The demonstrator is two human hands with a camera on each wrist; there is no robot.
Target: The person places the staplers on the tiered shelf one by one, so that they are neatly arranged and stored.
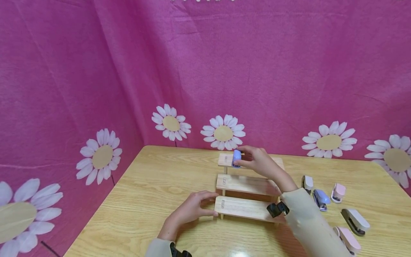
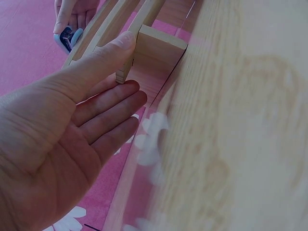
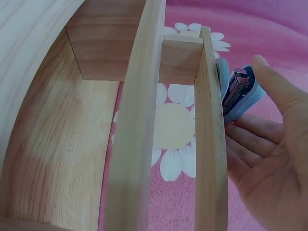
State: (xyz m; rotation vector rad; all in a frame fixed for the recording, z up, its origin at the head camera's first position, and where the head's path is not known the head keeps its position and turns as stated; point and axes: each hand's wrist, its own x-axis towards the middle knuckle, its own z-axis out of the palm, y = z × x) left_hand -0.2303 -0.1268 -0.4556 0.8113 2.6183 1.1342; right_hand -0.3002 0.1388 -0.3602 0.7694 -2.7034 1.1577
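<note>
A three-step wooden rack [image 1: 245, 184] stands on the table. On its top step, near the left end, a blue stapler [image 1: 237, 157] is pinched between thumb and fingers of my right hand [image 1: 258, 162]; in the right wrist view the stapler [image 3: 240, 89] touches the step's edge [image 3: 211, 144], the hand [image 3: 274, 159] beside it. My left hand [image 1: 192, 208] is at the left end of the lowest step, fingers extended. In the left wrist view, the thumb of this hand [image 2: 72, 130] lies against the step's end [image 2: 126, 67], the other fingers spread below.
Right of the rack on the table [image 1: 154, 178] lie several staplers: a white one [image 1: 307, 182], a blue one [image 1: 321, 199], a small pink one [image 1: 338, 192], another white one [image 1: 356, 220] and a larger pink one [image 1: 348, 240]. A pink flowered cloth [image 1: 257, 71] hangs behind.
</note>
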